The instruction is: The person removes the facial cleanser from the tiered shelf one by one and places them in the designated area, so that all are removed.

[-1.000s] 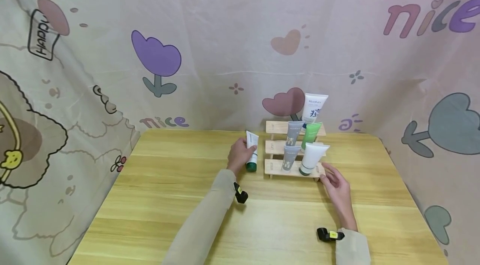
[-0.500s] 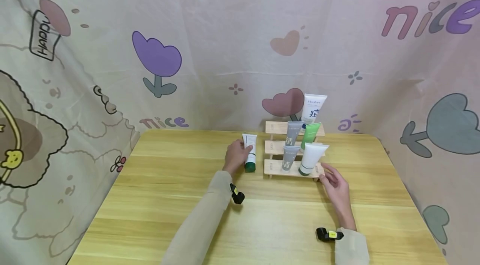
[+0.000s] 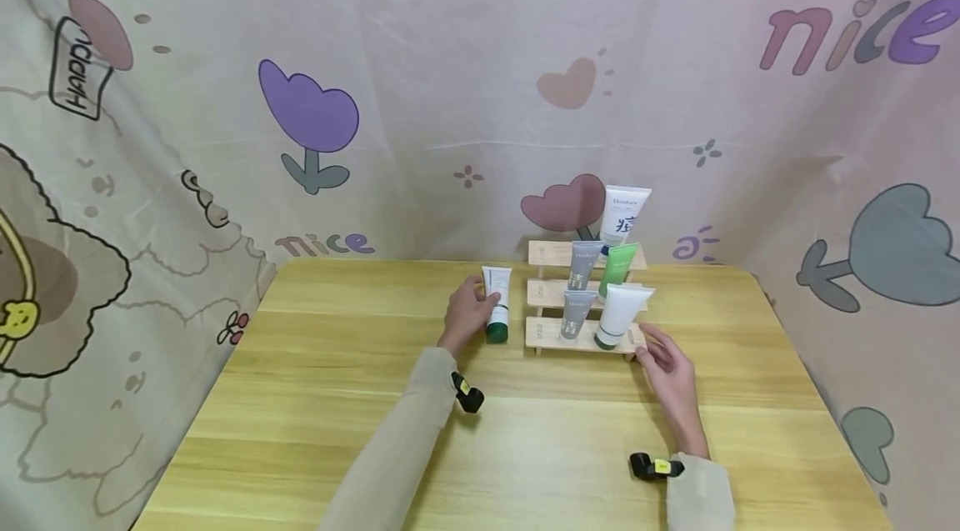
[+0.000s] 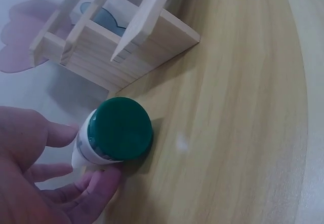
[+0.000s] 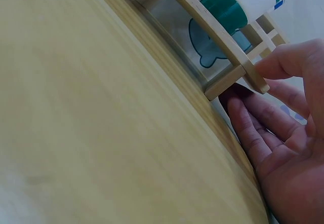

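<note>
Over the last second I see little travel: the left hand has turned the small white tube slightly, so its crimped end sits squarer to my head view, and the gap to the wooden stand looks much the same. The tube is just left of the stand, so it is on none of the tiers. That left grip is pinched around it, thumb on the near side; the left wrist view shows me its green cap end-on. I can't tell whether it touches the desk.

The right hand hasn't shifted; I read its grip as holding the stand's front right corner, thumb at the board's end, fingers curled below.

The front tier carries a grey tube and a larger white tube, the middle one a second grey tube and a green tube, the top one a blue-capped white tube.

The desk is pale, wood-grained and slightly glossy. Behind and beside it I have a creased cloth backdrop, printed with flowers, hearts and "nice".
</note>
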Demonstrator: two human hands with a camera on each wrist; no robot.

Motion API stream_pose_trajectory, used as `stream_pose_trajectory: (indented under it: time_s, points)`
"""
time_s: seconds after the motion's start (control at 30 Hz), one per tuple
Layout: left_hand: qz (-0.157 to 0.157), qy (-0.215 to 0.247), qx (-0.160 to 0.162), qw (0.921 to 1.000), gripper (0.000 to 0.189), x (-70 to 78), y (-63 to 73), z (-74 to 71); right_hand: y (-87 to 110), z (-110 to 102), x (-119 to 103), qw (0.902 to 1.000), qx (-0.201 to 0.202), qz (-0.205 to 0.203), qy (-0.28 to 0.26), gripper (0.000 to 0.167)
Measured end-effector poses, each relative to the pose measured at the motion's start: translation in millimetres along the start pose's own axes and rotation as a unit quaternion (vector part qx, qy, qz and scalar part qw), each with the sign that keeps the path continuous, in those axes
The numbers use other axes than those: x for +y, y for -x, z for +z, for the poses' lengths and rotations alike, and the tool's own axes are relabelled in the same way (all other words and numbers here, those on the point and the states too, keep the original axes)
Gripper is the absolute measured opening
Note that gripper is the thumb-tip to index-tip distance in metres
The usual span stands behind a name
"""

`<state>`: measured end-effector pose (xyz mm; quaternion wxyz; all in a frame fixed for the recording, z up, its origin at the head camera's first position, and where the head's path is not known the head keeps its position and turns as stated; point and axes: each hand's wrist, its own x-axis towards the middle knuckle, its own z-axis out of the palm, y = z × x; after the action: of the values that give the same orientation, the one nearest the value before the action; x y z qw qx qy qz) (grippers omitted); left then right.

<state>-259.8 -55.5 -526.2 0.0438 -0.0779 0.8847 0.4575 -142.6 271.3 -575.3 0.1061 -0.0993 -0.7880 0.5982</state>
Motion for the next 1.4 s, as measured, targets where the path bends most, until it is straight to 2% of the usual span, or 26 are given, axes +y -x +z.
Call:
stream_pose_trajectory:
  time_s: [0.13, 0.33, 0.53, 0.73, 0.9, 1.1, 1.4]
  points:
    - [0.015, 0.003, 0.016, 0.9997, 0.056, 0.6, 0.8, -3.1, 0.9, 0, -1, 1.0000, 0.001, 0.005, 0.000, 0.041]
    - [0.082, 0.019, 0.043, 0.9955, 0.052, 8.1, 2.8, -9.9, 2.1, -1, -1, 1.0000, -0.004, 0.002, -0.002, 0.042]
    - [0.134, 0.058, 0.067, 0.9870, 0.045, 22.1, 10.1, -12.6, 1.8, -2, -1, 1.0000, -0.002, -0.008, -0.004, 0.041]
    - [0.184, 0.109, 0.090, 0.9727, 0.036, 41.9, 19.2, -15.5, 0.9, -2, -1, 0.9999, -0.004, -0.012, -0.003, 0.041]
    - [0.219, 0.148, 0.070, 0.9619, 0.034, 65.5, 29.1, -20.5, 1.1, -3, 0, 0.9998, -0.004, -0.020, -0.005, 0.041]
    - [0.261, 0.193, 0.039, 0.9452, 0.033, 90.5, 37.3, -23.9, 0.6, -1, 1, 0.9998, -0.002, -0.016, -0.008, 0.040]
    - [0.283, 0.233, 0.015, 0.9303, 0.033, 119.6, 46.4, -14.5, 3.3, -2, 0, 0.9998, -0.003, -0.017, -0.011, 0.041]
